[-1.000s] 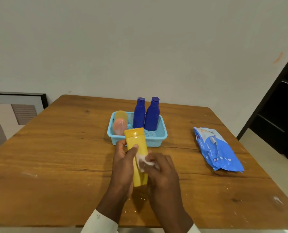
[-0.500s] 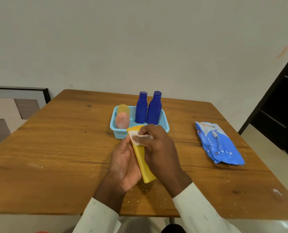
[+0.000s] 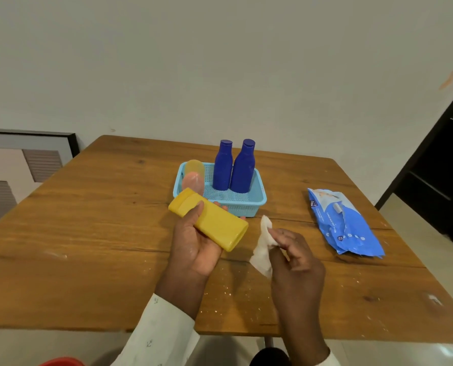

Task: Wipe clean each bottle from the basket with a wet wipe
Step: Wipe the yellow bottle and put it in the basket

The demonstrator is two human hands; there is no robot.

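On the surface (image 3: 88,220) the basket (image 3: 257,200) sits toward the far edge, with two bottles (image 3: 222,167) (image 3: 242,170) upright inside and a tube (image 3: 193,178) to their left. The wipes pack (image 3: 344,223) lies well right of the basket.

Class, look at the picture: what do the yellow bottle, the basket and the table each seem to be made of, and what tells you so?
Yellow bottle: probably opaque plastic, smooth with a soft sheen and moulded edges.
Basket: light blue plastic, judging by its uniform colour and fine perforated mesh walls.
Table: wood or a wood-look top, with visible grain, knots and plank seams; matte, flecked with pale specks.
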